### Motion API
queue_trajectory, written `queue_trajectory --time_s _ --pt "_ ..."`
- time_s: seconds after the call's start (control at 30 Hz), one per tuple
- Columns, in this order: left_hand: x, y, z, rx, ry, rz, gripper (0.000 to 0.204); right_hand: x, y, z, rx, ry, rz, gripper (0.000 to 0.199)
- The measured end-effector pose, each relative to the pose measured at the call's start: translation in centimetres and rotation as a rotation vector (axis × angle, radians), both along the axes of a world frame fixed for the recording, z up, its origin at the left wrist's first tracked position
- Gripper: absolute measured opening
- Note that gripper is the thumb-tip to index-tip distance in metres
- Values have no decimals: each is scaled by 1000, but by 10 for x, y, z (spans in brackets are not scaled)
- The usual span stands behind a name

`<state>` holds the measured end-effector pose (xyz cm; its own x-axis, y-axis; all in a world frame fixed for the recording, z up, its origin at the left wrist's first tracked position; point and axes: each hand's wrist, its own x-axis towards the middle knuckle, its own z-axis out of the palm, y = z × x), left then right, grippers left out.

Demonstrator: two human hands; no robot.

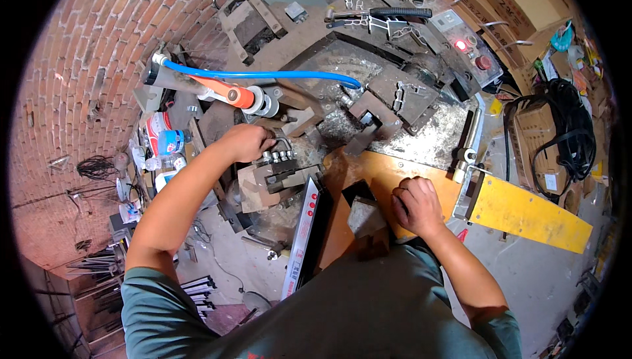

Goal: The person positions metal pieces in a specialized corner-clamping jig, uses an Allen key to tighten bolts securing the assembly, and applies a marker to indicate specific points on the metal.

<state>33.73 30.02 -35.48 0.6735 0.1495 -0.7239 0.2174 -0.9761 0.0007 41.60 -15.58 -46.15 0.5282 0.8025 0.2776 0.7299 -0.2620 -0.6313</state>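
Observation:
My left hand [249, 141] is closed on a bent metal hex key [284, 141], much of it hidden by the fingers. Just below it, several bolt heads [280, 156] stand in a row on a steel clamp block [263, 184]. On the orange-yellow board [375, 165] in front of me rests my right hand [418, 206], its fingers curled in and nothing visible in them. Between the hands, a worn metal block [364, 217] sits near the board's front edge.
An orange-and-silver cylinder [240, 97] with a blue hose [263, 76] crosses above the left hand. A control panel [461, 43] with a lit red lamp is at back right. A yellow arm [526, 213] juts rightward; bottles [172, 141] stand left.

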Motion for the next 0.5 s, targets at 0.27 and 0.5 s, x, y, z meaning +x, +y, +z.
queue_trajectory --time_s 0.27,0.5 --pt "12 2 -7 117 184 -41 42 2 -3 -2 -3 31 8 18" --pt "14 2 -15 123 216 -78 41 0 -3 -5 -14 49 -30 15"
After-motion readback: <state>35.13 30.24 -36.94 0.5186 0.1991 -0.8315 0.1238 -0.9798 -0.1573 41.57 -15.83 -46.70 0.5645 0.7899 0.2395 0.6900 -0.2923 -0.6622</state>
